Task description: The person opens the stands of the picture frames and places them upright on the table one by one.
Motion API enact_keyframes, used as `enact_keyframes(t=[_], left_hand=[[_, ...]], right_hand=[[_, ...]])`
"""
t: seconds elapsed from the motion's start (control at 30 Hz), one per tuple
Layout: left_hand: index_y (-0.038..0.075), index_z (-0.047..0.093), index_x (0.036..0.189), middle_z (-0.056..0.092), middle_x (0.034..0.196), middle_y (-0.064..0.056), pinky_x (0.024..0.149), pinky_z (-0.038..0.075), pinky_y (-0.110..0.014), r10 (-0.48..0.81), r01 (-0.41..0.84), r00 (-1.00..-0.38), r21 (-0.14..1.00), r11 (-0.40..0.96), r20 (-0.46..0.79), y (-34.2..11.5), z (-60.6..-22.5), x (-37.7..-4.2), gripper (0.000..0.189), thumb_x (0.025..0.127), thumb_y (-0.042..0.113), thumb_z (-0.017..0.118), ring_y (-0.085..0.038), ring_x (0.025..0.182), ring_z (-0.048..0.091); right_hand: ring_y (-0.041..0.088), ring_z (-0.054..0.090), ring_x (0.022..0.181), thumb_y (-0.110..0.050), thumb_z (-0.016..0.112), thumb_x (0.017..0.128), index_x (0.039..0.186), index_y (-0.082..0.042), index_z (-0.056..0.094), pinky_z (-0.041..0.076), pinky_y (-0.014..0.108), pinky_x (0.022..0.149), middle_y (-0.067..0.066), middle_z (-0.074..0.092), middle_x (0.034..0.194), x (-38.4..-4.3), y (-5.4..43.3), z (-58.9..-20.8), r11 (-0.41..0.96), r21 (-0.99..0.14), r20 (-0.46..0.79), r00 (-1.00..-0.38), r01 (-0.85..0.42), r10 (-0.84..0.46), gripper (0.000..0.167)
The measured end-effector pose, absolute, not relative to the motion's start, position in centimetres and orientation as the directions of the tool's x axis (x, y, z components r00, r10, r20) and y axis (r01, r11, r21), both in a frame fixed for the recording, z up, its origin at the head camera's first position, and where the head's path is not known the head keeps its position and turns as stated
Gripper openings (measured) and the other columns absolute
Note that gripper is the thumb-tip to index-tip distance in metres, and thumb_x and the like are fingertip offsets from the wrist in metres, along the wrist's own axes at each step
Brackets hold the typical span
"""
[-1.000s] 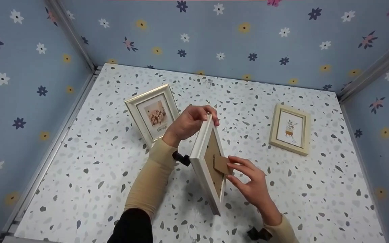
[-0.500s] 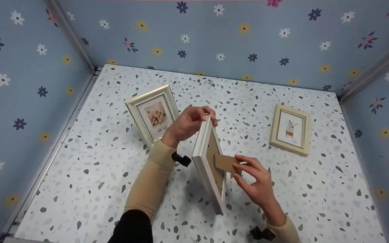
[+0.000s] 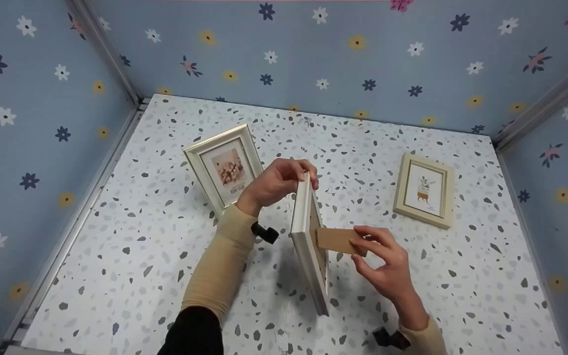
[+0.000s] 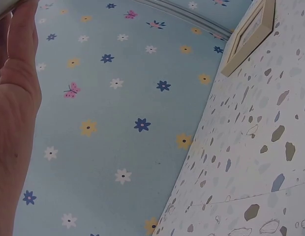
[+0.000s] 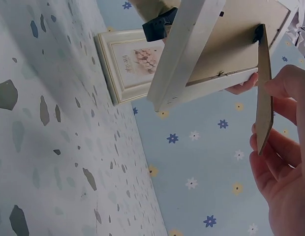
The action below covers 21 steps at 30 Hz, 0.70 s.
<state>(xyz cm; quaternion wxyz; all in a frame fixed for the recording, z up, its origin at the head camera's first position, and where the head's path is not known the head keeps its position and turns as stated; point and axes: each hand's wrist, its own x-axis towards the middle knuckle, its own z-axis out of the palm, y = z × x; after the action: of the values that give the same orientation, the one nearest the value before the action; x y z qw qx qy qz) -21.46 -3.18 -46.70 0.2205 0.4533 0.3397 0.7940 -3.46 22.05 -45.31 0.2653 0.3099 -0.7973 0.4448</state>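
A white picture frame (image 3: 305,246) stands nearly upright on the table, its brown backing board (image 5: 236,39) turned to the right. My left hand (image 3: 279,180) grips its top edge, thumb on one side and fingers on the other. From the back sticks out a brown stand flap (image 3: 338,240), hinged at the board. My right hand (image 3: 385,261) pinches the flap's free end between thumb and fingers. In the right wrist view the flap (image 5: 264,93) juts well away from the board. The left wrist view shows only part of the left hand (image 4: 17,73).
Behind the left forearm, a cream picture frame (image 3: 193,153) with a flower picture stands tilted back. On the right, a beige picture frame (image 3: 399,197) with a potted plant picture lies face up on the speckled table (image 3: 116,246). Flowered walls (image 3: 313,59) enclose the table.
My right hand has moved right, swinging the stand flap further out from the backing board. The white frame has turned slightly, showing less of its back. The left hand keeps its grip.
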Motion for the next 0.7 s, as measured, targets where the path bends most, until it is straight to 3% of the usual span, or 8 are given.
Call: enact_keyframes(t=[0.13, 0.4, 0.7], left_hand=[[0.019, 0.074, 0.099, 0.062, 0.112, -0.009, 0.083, 0.053, -0.035, 0.668, -0.053, -0.485, 0.743, -0.667, 0.565, -3.1, -46.6, -21.5, 0.010, 0.090, 0.016, 0.073, -0.026, 0.103, 0.061], [0.019, 0.075, 0.099, 0.062, 0.112, -0.009, 0.082, 0.053, -0.035, 0.669, -0.053, -0.488, 0.746, -0.663, 0.560, -3.1, -46.7, -21.5, 0.011, 0.089, 0.016, 0.073, -0.026, 0.103, 0.061], [0.019, 0.076, 0.097, 0.063, 0.110, -0.008, 0.074, 0.056, -0.032, 0.644, -0.032, -0.538, 0.751, -0.660, 0.543, -3.1, -46.6, -21.3, 0.009, 0.089, 0.017, 0.075, -0.025, 0.099, 0.062]], right_hand=[[0.040, 0.062, 0.094, 0.010, 0.076, 0.069, 0.101, 0.003, 0.076, 0.053, 0.035, 0.081, 0.027, 0.065, 0.109, -3.5, 22.3, -45.1, 0.419, -0.524, 0.707, -0.653, -0.741, -0.270, 0.033], [0.040, 0.062, 0.093, 0.012, 0.076, 0.066, 0.101, 0.003, 0.076, 0.052, 0.029, 0.087, 0.026, 0.066, 0.109, -3.6, 22.7, -45.6, 0.422, -0.537, 0.693, -0.667, -0.731, -0.273, 0.036], [0.028, 0.062, 0.110, 0.003, 0.080, 0.075, 0.124, -0.009, 0.070, 0.047, 0.022, 0.096, 0.011, 0.064, 0.126, -3.9, 23.5, -49.1, 0.442, -0.608, 0.602, -0.746, -0.659, -0.284, 0.052]])
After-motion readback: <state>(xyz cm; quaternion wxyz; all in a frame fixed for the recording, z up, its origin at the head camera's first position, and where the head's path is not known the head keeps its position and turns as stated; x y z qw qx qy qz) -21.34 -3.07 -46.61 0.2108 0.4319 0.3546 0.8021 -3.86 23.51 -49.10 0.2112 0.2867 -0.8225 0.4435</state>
